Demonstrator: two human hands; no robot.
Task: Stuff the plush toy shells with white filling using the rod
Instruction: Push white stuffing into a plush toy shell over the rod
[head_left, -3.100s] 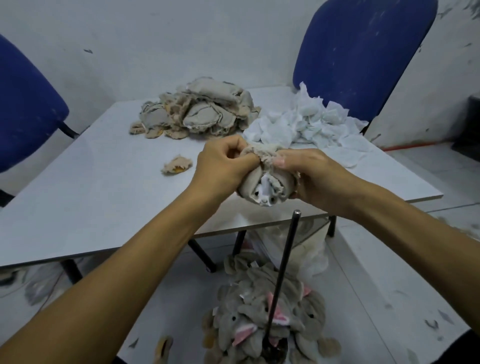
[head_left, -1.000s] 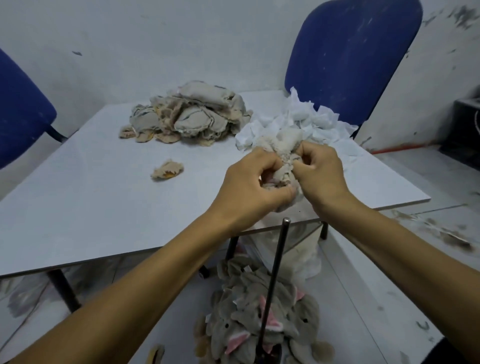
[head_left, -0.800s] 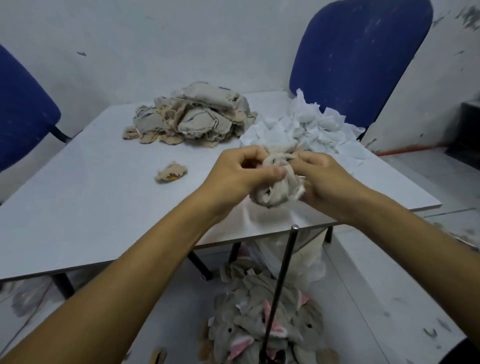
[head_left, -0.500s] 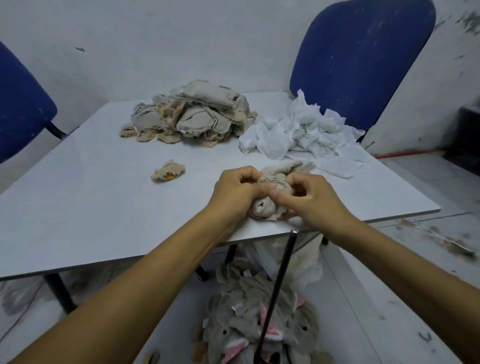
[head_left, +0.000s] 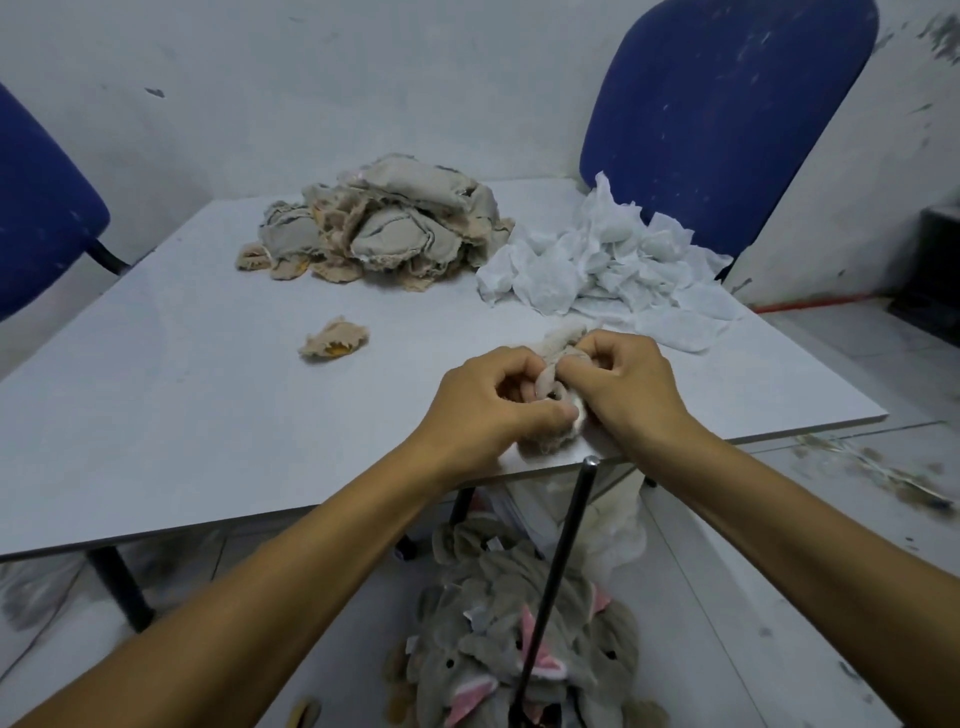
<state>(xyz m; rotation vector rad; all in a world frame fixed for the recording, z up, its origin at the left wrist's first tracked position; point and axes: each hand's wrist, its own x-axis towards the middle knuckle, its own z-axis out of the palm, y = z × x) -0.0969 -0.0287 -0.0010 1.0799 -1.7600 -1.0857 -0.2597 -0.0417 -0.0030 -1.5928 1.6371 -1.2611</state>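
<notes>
Both hands (head_left: 558, 400) clamped together on the plush shell (head_left: 553, 371), pressed onto the desk (head_left: 208, 415). Best kept pinched at the opening so filling (head_left: 575, 413) stays inside; rod (head_left: 556, 577) upright just below, untouched.

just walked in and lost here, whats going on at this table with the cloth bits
A person is stuffing a small beige plush toy shell at the near edge of the grey table. Both hands, left and right, grip it, with white filling showing at its opening. The black metal rod stands untouched below. Unfilled beige shells and crumpled white filling sit piled at the far side.
</notes>
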